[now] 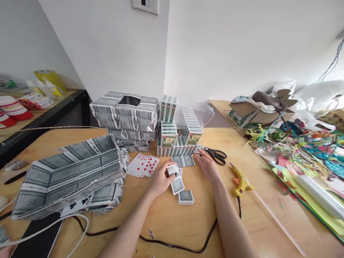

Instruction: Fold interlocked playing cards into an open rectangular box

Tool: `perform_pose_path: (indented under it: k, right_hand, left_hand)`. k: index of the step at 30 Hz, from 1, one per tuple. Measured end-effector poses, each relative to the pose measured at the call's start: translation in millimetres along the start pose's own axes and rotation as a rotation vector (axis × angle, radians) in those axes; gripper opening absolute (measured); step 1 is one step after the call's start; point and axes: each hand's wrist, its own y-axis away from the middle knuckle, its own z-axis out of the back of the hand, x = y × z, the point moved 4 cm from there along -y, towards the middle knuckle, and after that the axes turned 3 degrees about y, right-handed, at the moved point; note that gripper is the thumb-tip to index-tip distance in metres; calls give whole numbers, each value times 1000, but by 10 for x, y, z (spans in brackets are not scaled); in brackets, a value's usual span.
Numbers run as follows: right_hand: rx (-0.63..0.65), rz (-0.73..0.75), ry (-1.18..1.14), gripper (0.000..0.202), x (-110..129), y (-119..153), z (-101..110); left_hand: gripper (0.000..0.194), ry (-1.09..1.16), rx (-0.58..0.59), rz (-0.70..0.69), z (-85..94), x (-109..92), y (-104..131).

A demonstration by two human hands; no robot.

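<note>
In the middle of the table my left hand [162, 178] is closed on grey-backed playing cards [176, 184], with part of them hanging below the fingers. My right hand [206, 164] lies with its fingers stretched out, beside a pair of cards [183, 161] placed edge to edge. A small stack of cards [186, 196] rests just below the held ones. Several face-up diamond cards [143, 165] are spread left of my left hand. Black-handled scissors [217, 155] sit right of my right hand.
Boxed card decks [177, 145] stand behind my hands. Box shapes built from cards [126, 114] pile up beside them, with an open card tray [80, 175] at left. A yellow glue gun [242, 182] with its cord and colourful scraps [309, 136] lie right.
</note>
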Motion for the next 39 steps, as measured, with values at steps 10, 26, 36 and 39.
perform_pose_path:
  k: [10, 26, 36, 39]
  right_hand:
    - [85, -51, -78, 19, -12, -54, 5]
    - [-252, 98, 444, 41, -69, 464, -39]
    - [-23, 39, 551, 22, -70, 553, -217]
    - [67, 44, 576, 22, -67, 548, -262]
  left_hand:
    - [33, 23, -61, -20, -2, -6, -37]
    - [34, 170, -215, 204, 168, 31, 152]
    - [34, 114, -356, 176, 187, 82, 247]
    - [42, 96, -346, 56, 183, 63, 189]
